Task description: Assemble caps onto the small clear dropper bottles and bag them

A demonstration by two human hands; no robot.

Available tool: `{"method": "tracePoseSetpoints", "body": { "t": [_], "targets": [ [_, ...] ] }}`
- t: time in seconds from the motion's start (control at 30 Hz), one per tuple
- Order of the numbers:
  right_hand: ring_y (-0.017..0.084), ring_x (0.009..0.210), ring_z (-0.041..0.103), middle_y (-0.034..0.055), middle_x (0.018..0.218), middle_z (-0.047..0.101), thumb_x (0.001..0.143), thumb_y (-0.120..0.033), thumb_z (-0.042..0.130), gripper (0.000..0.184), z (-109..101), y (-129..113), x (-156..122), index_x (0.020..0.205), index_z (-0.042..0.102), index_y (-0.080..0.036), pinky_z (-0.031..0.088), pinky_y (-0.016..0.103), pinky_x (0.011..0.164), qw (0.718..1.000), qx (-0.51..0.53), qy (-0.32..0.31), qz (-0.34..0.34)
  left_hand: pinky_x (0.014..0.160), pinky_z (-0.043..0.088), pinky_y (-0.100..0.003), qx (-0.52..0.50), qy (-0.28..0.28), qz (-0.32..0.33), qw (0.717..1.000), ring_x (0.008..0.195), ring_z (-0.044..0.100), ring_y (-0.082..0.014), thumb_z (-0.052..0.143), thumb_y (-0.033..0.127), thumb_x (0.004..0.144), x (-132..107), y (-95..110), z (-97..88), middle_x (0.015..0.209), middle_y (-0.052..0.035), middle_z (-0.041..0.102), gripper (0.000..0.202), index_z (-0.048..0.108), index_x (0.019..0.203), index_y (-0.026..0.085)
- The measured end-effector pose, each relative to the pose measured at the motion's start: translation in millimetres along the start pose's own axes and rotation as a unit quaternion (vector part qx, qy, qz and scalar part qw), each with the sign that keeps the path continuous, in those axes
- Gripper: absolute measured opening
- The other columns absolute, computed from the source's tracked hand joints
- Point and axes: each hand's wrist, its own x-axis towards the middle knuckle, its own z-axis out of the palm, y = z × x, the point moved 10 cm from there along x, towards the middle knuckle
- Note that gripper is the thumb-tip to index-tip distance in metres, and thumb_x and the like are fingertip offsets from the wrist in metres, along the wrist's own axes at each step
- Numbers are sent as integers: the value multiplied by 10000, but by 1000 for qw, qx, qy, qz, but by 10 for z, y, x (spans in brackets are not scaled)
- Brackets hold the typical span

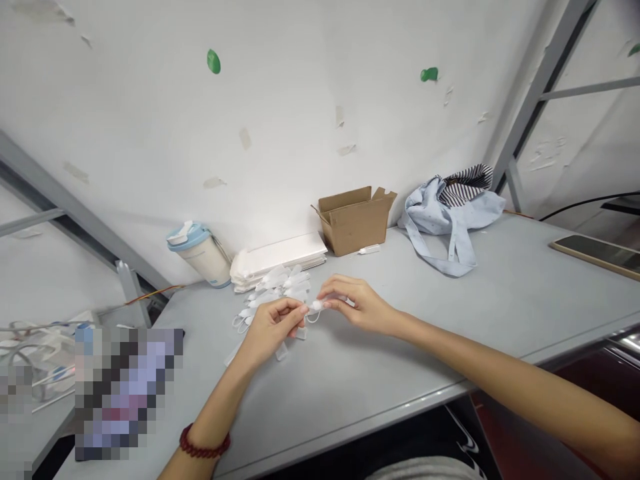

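Observation:
Over the grey table [380, 373], a small white plastic piece with a thin loop of cord [317, 306] is held between my two hands. The thumb and fingertips of my right hand [357, 308] pinch its body, part of which they hide. My left hand [273, 328] is closed in a pinch at the loop end; exactly what lies between its fingertips is too small to make out. Beside and behind my left hand lies a loose pile of similar white translucent pieces [285, 280], some with loops. A few more stick out beneath that hand.
Behind the pile sits a stack of white packets [280, 257], with a blue-lidded cup [200, 253] to its left. An open cardboard box [357, 223] stands against the wall, one white piece [369, 249] before it. Right are a light-blue cloth bag [440, 220] and a phone-like device [600, 253].

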Motion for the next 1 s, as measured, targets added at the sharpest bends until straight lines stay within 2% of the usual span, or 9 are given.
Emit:
{"method": "tracePoseSetpoints", "body": {
  "t": [0.17,0.27,0.33,0.5,0.6,0.7,0.8,0.93,1.0],
  "targets": [
    [143,798,579,60,907,611,898,-216,499,130,40,17,-17,938,615,-173,478,274,715,1000,3,-9,4,479,381,-211,-1,-7,-19,1000,463,452,-83,631,395,744,-8,-6,48,571,22,562,246,634,716,150],
    [145,794,570,55,910,610,882,-273,539,146,48,72,-9,970,596,-171,477,286,731,1000,-10,-23,14,490,386,-212,6,-9,-15,1000,475,457,-85,634,384,750,-10,-1,-46,574,21,562,233,640,712,154],
    [153,824,566,65,947,597,890,-318,526,192,49,149,1,1001,577,-170,477,301,755,998,-35,-43,29,497,388,-211,-1,31,-2,1000,481,461,-86,648,372,744,-17,18,-277,564,23,561,219,645,702,158],
    [209,985,541,112,1038,562,933,-342,427,252,-123,474,22,1040,558,-155,445,373,874,987,-145,-44,63,473,379,-209,-67,279,56,956,456,434,-75,710,316,678,-203,65,-1253,551,30,558,162,653,671,164],
    [236,999,529,137,1072,538,907,-297,477,251,-299,741,16,1084,545,-134,439,405,882,970,-228,-22,84,457,366,-213,-87,327,58,939,459,429,-79,719,326,649,-273,50,-1487,545,30,545,185,643,653,157],
    [277,1070,487,172,1140,512,875,-215,507,281,-442,1075,-23,1129,536,-97,414,421,908,931,-333,-43,144,465,366,-221,17,305,15,952,457,431,-92,693,371,655,-238,51,-1429,502,32,529,222,631,620,161],
    [313,1151,425,187,1236,474,866,-179,503,340,-591,1370,-95,1192,505,-85,397,426,917,882,-410,-72,221,478,375,-227,137,239,-34,961,453,448,-112,642,438,671,-145,8,-1244,455,30,518,284,612,585,170],
    [322,1206,377,177,1292,455,871,-157,480,358,-686,1526,-146,1226,481,-109,394,438,906,866,-424,-80,251,514,393,-241,228,127,-82,962,474,514,-145,564,484,689,-27,-166,-1046,468,16,566,327,607,598,173],
    [318,1206,380,167,1297,458,873,-146,469,372,-691,1575,-165,1245,465,-122,402,440,890,863,-425,-84,259,545,395,-258,296,118,-99,943,512,555,-170,518,491,711,-10,-237,-1075,529,-2,618,342,617,636,173]
  ]
}}
